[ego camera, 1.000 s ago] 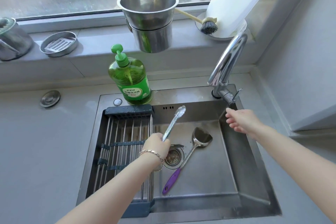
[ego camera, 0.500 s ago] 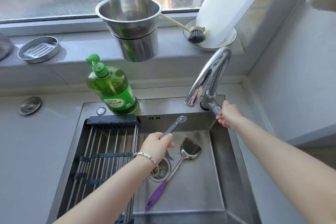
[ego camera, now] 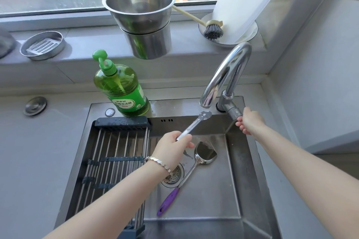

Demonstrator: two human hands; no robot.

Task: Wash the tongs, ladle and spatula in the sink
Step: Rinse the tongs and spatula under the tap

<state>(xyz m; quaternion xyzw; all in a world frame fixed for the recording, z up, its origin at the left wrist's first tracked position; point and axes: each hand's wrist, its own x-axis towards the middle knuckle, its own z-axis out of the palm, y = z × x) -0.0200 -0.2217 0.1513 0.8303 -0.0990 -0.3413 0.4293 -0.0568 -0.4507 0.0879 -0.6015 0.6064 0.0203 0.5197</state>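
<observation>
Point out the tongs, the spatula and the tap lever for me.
tongs [ego camera: 194, 125]: head view, on the metal arms.
spatula [ego camera: 206, 153]: head view, on the blade.
tap lever [ego camera: 234, 113]: head view, on the lever body.

Single head-worn wide-angle view, looking forward and steeply down from close above the square stainless steel sink [ego camera: 250, 170], both forearms reaching in from the bottom edge, grey window sill [ego camera: 93, 44] and rain-streaked window along the top
</observation>
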